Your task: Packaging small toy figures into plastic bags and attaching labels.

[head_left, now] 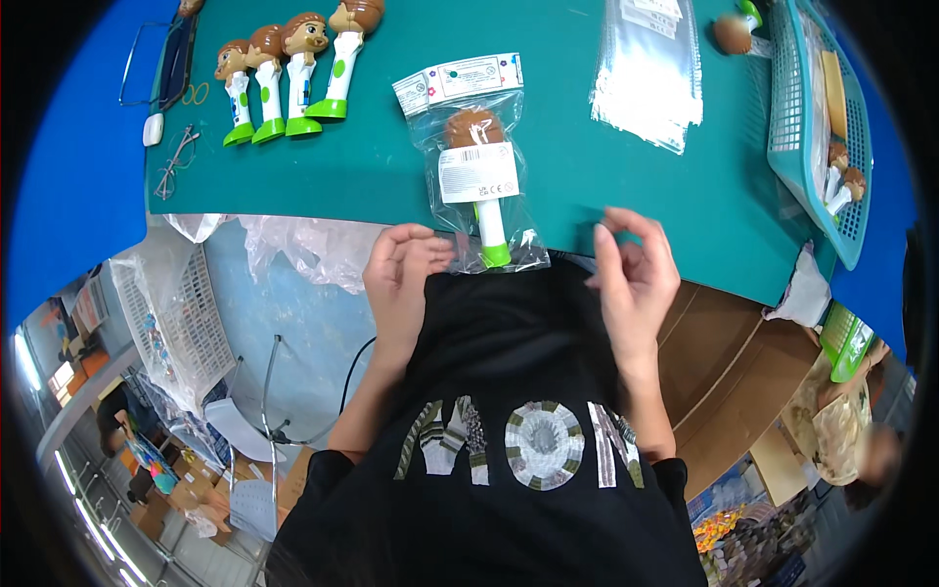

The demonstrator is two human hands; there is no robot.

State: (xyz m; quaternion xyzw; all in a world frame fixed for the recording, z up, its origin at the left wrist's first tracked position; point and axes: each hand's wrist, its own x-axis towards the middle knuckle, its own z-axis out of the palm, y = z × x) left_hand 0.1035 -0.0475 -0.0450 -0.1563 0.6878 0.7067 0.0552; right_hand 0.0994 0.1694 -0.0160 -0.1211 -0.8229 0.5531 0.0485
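A clear plastic bag (523,220) with a printed header lies at the front edge of the green table. Inside it is a toy figure (492,220) with a brown-haired head, white body and green base; a white label covers its middle. My left hand (399,284) has its fingers bent together at the bag's lower left corner, seemingly pinching the film. To the right of the bag, my right hand (636,279) hangs apart from it, thumb and fingers loosely curved with a gap between them, holding nothing.
Several similar toy figures (303,78) lie in a row at the back left. Glasses (178,161) rest nearby. A stack of clear bags (648,83) lies back right, beside a blue-green basket (790,117) holding more figures. Below the table stand a white crate (191,313) and a cardboard box (724,362).
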